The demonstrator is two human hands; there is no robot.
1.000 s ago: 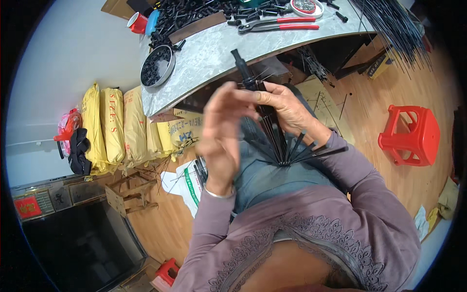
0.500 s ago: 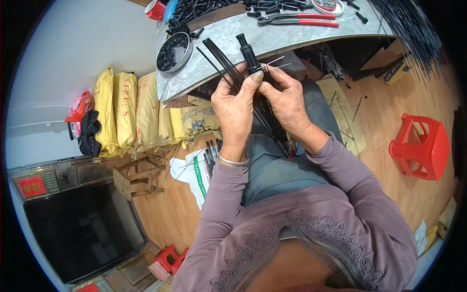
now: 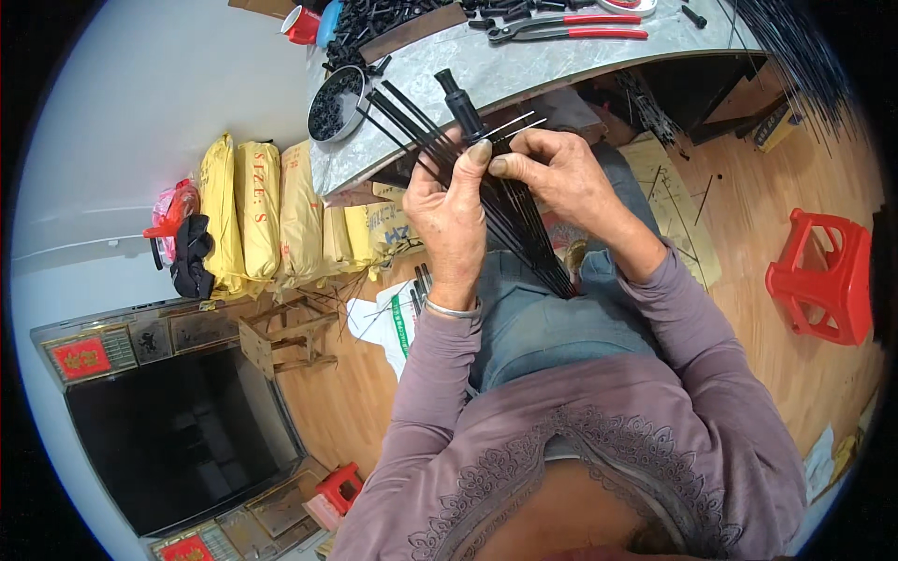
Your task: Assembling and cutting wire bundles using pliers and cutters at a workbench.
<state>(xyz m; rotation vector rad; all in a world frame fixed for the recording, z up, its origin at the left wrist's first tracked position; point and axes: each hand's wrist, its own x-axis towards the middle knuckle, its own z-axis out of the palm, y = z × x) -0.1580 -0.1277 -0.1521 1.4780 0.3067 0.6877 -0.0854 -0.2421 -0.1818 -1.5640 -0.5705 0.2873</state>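
My left hand (image 3: 441, 224) is closed around a bundle of thin black umbrella ribs (image 3: 531, 245), its thumb pressed at the base of a black plastic umbrella runner (image 3: 462, 110). The runner tilts up and left beyond the thumb. Several dark rib ends fan out left of it, and the lower ends gather over my lap. Two pale thin wires (image 3: 513, 125) stick out to the right of the runner. Right beside the bundle, my right hand (image 3: 568, 179) has its thumb and forefinger pinched together; what lies between them is hidden.
On the grey table lie red-handled pliers (image 3: 571, 28), a heap of black plastic parts (image 3: 383, 23) and a round bowl (image 3: 359, 120) of small black pieces. Long dark rods (image 3: 795, 65) overhang its right end. A red stool (image 3: 823, 278) stands right; yellow sacks (image 3: 260, 210) line the left.
My right hand has drawn slightly right, away from my left thumb. The runner leans further left, and the rib ends at its left are spread wider. The whole view has shifted a little.
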